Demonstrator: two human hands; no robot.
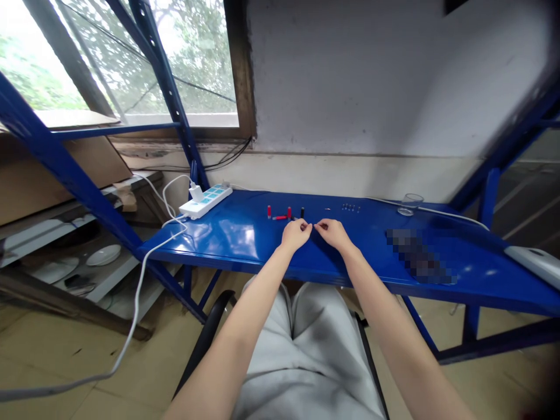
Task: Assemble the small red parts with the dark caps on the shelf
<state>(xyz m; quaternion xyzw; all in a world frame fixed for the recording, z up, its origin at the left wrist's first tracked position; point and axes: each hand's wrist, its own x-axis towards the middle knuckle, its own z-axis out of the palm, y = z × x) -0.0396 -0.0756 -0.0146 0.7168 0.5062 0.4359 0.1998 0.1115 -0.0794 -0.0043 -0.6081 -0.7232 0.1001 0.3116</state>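
My left hand (297,233) and my right hand (331,232) meet almost fingertip to fingertip above the front half of the blue table (227,233). Both are pinched closed; whatever sits between the fingers is too small to make out. Just beyond my left hand stand two small red cylinders, one at the left (269,212) and one nearer the hand (289,212). Another red piece (280,217) lies on its side between them. A black cylinder (302,213) stands upright behind the gap between my hands. Several tiny shiny pieces (351,207) are set out in rows farther right.
A white power strip (205,201) with a plugged-in cable lies at the table's left end. Toward the back right is a clear glass (410,204). A pixelated dark object (420,256) lies right of my arm, and a white device (536,262) sits at the right edge.
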